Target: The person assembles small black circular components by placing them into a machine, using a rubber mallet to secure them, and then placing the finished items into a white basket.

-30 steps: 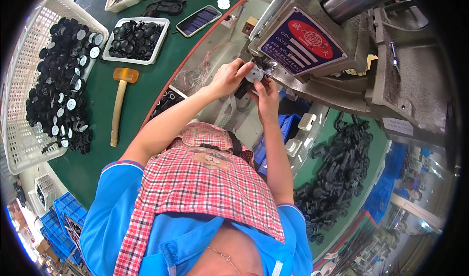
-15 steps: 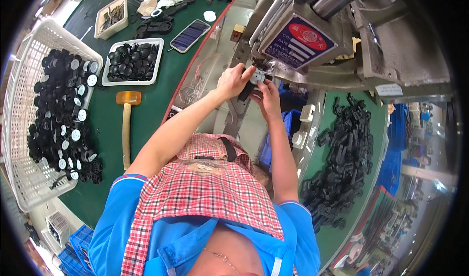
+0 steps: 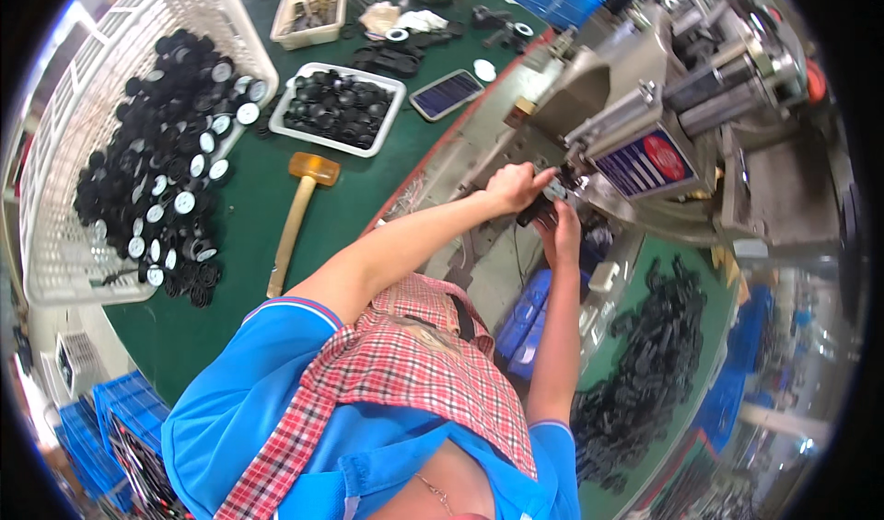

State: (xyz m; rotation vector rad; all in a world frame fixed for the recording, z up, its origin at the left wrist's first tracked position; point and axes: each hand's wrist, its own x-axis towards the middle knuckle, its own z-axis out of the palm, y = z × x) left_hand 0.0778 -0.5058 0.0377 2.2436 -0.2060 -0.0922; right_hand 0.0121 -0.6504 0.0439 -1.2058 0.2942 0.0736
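Small black part [image 3: 541,211], held at the mouth of the grey press machine [image 3: 645,124]: left hand [image 3: 514,187] closed on it from above, right hand [image 3: 564,230] cupped beneath, its grip unclear. Judged mid-run: white basket [image 3: 64,161] and tray [image 3: 336,106] hold unworked black caps, a heap of black pieces [image 3: 645,373] lies to the right. Both forearms extended forward; mallet [image 3: 296,216] idle on green table [image 3: 239,207].
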